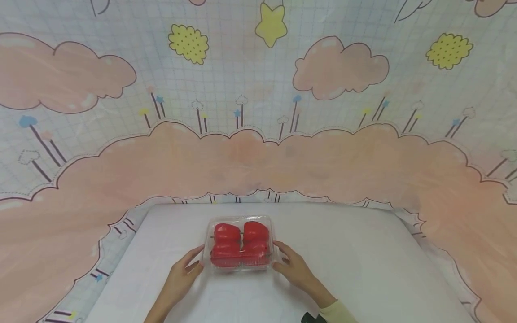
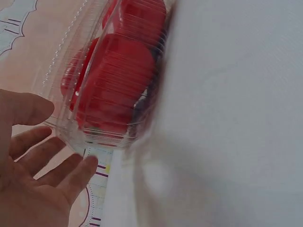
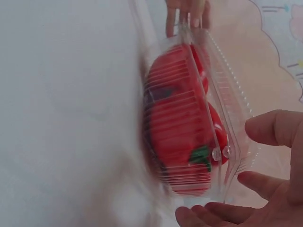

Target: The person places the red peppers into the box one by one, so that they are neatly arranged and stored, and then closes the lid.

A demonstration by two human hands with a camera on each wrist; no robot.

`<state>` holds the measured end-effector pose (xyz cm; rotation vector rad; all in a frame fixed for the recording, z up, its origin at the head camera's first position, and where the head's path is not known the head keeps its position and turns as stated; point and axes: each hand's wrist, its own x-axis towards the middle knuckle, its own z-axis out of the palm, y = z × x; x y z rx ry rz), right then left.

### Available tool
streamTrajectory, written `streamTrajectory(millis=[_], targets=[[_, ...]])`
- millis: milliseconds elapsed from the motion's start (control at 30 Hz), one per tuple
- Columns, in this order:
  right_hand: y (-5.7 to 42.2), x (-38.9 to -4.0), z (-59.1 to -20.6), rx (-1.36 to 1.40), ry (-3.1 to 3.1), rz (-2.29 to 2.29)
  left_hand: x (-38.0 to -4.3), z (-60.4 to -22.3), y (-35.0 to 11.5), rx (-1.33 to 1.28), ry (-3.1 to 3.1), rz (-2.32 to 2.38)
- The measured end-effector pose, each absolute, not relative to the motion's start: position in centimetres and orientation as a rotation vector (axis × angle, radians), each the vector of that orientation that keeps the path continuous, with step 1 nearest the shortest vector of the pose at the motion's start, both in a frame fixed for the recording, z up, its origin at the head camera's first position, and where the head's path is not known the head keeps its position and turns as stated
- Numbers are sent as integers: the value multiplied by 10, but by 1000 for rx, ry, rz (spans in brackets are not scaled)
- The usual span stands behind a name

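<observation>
A clear plastic clamshell box [image 1: 240, 269] with its lid down sits near the middle of the white table. Several red bell peppers [image 1: 256, 232] fill it, and a green stem shows through the wall in the right wrist view. At the box's left side is my left hand [image 1: 180, 274], fingers extended and thumb apart from them, fingertips at the wall. My right hand [image 1: 296, 269] mirrors it at the right end, thumb and fingers spread by the snap buttons [image 3: 221, 153]. Whether the fingertips press the plastic is hard to tell.
The white table [image 1: 355, 260] extends on both sides of the box. Behind it hangs a patterned cloth [image 1: 250, 166] with pink clouds and stars. A dark object [image 1: 313, 318] shows by the right sleeve [image 1: 337, 312] at the bottom edge.
</observation>
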<state>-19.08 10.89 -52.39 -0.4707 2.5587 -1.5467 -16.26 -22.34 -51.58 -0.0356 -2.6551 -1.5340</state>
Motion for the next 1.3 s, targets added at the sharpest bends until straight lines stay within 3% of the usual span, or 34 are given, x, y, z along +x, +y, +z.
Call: streamTrajectory(millis=[1300], targets=[[101,-199,-544,-358,2241,-1783,-168,-526,-217,217,-2579,-1782]])
